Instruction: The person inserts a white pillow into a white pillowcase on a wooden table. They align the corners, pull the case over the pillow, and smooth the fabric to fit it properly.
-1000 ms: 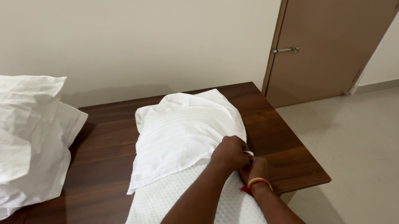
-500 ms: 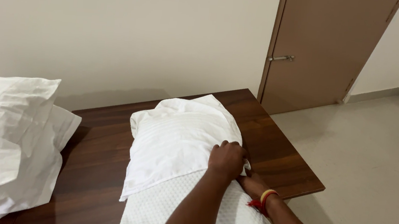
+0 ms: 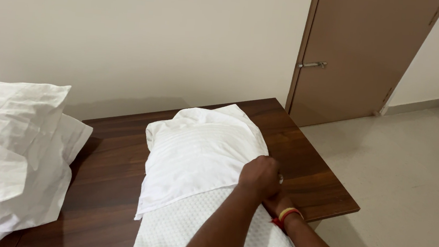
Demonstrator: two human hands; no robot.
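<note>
A white pillow with a dotted cover [image 3: 203,235] lies on the dark wooden table [image 3: 115,145]. Its far end sits inside a white striped pillowcase [image 3: 201,148]. My left hand [image 3: 260,177] is closed on the pillowcase's open edge at the pillow's right side. Just beneath it, my right hand [image 3: 278,203], with a red and yellow band on the wrist, grips the same edge. The left hand hides most of its fingers.
Cased white pillows [image 3: 7,157] are stacked at the table's left end. A plain wall runs behind the table. A brown door [image 3: 366,51] with a metal lever handle [image 3: 311,64] stands at the right, with light tiled floor [image 3: 412,185] before it.
The pillowcase edge and both hands have shifted slightly toward me along the pillow. The left hand now covers more of the right hand.
</note>
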